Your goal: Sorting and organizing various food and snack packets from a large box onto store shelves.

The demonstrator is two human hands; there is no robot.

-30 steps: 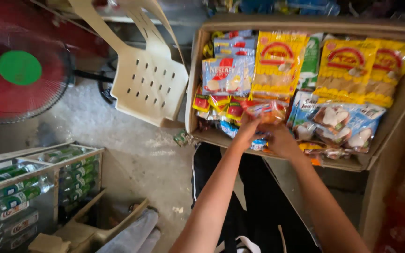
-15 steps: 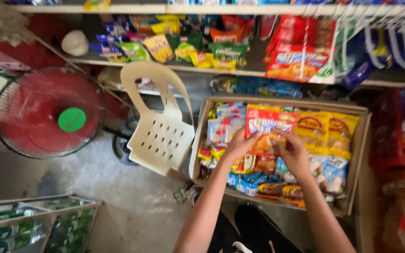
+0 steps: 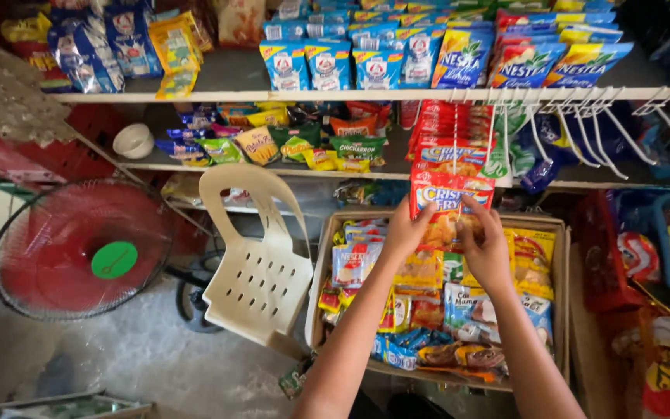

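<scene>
Both my hands are raised over a cardboard box [image 3: 564, 310] full of sachet packets. My left hand [image 3: 409, 230] and my right hand [image 3: 486, 247] pinch the lower edge of a red and yellow hanging sachet strip [image 3: 450, 192]. The strip dangles from white wire hooks [image 3: 505, 105] fixed under the upper shelf, beside more red strips. My fingers cover the bottom packet, so its lower part is hidden. My forearms reach up from the bottom of the view across the box.
A cream plastic chair [image 3: 253, 264] stands left of the box. A red floor fan [image 3: 79, 248] sits further left on the concrete floor. Shelves [image 3: 219, 97] above carry snack bags and blue milk sachets. Red and blue baskets [image 3: 661, 240] crowd the right side.
My view tilted up from the box to the shelves. Both hands rose from the box's packets to the hanging red strip.
</scene>
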